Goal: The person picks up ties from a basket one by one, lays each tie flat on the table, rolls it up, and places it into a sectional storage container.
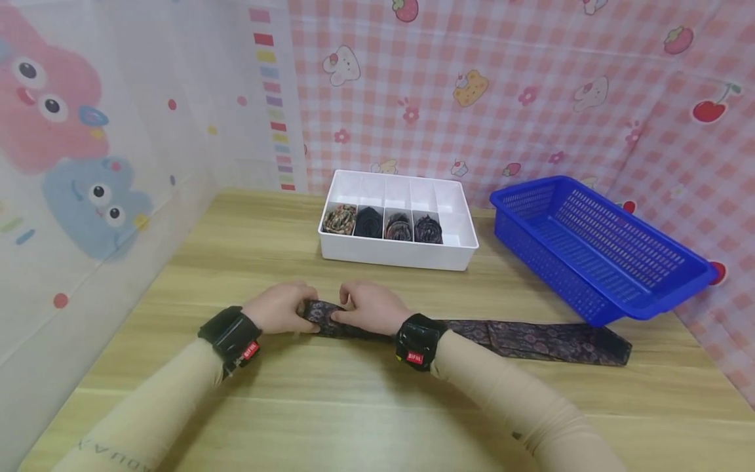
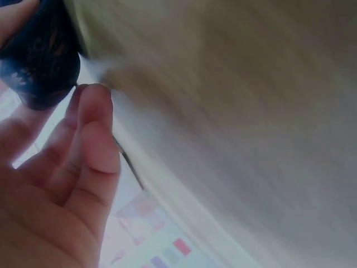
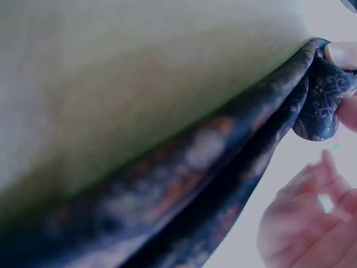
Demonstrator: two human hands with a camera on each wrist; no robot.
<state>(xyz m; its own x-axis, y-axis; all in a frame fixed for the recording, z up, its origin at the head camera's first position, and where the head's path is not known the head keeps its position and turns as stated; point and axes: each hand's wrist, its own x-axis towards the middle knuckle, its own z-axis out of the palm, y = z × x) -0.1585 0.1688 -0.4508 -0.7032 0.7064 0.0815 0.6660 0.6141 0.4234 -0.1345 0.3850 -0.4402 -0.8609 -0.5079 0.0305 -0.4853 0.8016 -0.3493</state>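
A dark, floral-patterned necktie [image 1: 542,341] stretches across the wooden table, its pointed end at the right. My left hand [image 1: 283,308] grips the other end, which curves into a small loop. In the left wrist view the fingers [image 2: 100,145] bend beside the dark cloth [image 2: 42,61]. Close by on the right, my right hand [image 1: 374,308] has its thumb over the tie, with the forefinger loosely bent and apart from it. The right wrist view shows the tie [image 3: 206,151] slanting up to the looped end. My right wrist hides part of its length.
Behind the hands stands a white divided box [image 1: 398,252]; several front compartments hold rolled dark or patterned ties [image 1: 339,219]. A blue plastic basket [image 1: 531,255] stands at the right, its near corner close above the tie. Patterned cloth [image 1: 501,85] hangs at the back and sides.
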